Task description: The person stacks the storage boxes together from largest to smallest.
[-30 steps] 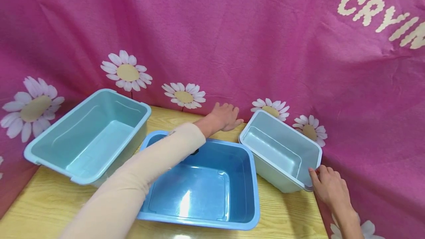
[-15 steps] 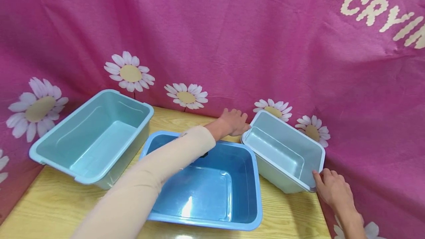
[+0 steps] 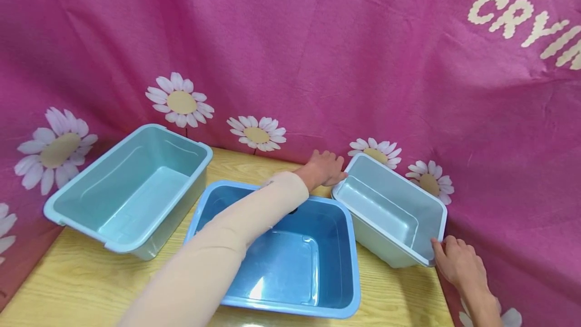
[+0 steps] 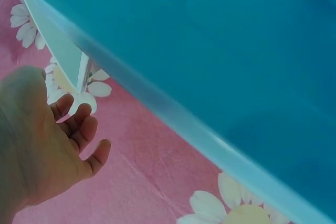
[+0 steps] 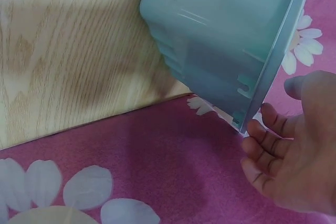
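Note:
A pale grey-blue plastic bin point(image 3: 386, 206) sits at the table's right side, angled toward the pink cloth. My left hand point(image 3: 324, 168) reaches across the blue bin point(image 3: 272, 261) to the pale bin's far left corner. In the left wrist view, that hand's fingers point(image 4: 86, 129) bend loosely with nothing between them. My right hand point(image 3: 460, 264) is at the pale bin's near right corner. In the right wrist view, its fingertips point(image 5: 257, 135) meet or nearly meet the outer rim, and the thumb stands apart from it. Both bins show nothing inside; my sleeve covers part of the blue one.
A teal bin point(image 3: 136, 191) stands on the left of the wooden table point(image 3: 81, 276). Pink cloth point(image 3: 281, 54) with printed daisies and letters hangs behind and to the sides. The table's right edge runs close beneath my right hand.
My left hand has moved right, from above the blue bin's back edge to the pale bin's corner. My right hand stays by the near corner. The view has shifted slightly.

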`<act>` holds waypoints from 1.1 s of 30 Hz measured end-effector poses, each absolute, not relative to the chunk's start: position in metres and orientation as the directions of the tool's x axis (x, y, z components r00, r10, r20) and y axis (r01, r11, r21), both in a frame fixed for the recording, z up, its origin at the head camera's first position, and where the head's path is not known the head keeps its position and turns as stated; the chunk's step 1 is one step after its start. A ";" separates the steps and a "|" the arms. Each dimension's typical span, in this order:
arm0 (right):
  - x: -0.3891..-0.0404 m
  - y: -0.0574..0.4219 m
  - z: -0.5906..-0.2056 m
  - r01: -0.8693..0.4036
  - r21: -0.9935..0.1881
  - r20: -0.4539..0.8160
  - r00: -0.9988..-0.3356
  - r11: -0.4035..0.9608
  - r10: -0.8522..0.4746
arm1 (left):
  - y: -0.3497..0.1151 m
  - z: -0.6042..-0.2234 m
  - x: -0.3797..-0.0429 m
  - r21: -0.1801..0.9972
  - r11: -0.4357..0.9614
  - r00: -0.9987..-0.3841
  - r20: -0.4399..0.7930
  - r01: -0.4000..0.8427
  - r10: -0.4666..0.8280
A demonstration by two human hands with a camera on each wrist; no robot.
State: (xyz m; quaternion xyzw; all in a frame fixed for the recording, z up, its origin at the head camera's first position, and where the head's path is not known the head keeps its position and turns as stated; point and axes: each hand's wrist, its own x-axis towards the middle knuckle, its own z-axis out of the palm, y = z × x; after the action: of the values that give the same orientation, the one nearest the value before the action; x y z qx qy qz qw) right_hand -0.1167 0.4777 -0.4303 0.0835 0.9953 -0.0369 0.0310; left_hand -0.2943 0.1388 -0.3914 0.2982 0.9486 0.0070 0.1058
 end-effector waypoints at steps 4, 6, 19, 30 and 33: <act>-0.116 0.481 -0.430 0.173 -0.072 -0.074 -0.983 0.982 0.168 | 0.146 -0.395 -0.294 0.059 0.819 -0.797 -0.197 0.571 0.570; -0.116 0.484 -0.430 0.174 -0.064 -0.077 -0.983 0.983 0.169 | 0.149 -0.396 -0.293 0.057 0.817 -0.796 -0.196 0.573 0.572; -0.116 0.492 -0.439 0.149 -0.033 -0.084 -0.986 0.988 0.146 | 0.156 -0.397 -0.290 0.093 0.837 -0.804 -0.239 0.539 0.544; -0.116 0.490 -0.445 0.136 -0.035 -0.048 -0.990 0.990 0.135 | 0.161 -0.404 -0.288 0.057 0.828 -0.795 -0.249 0.558 0.553; -0.116 0.488 -0.446 0.129 -0.038 -0.035 -0.991 0.991 0.128 | 0.161 -0.404 -0.287 0.043 0.827 -0.796 -0.250 0.560 0.552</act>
State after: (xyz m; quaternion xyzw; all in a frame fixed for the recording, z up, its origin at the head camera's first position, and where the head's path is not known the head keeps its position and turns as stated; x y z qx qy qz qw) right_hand -0.1158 0.4883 -0.4465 0.0646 0.9976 -0.0199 0.0163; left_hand -0.2870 0.1614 -0.4039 0.2934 0.9474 -0.0165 0.1267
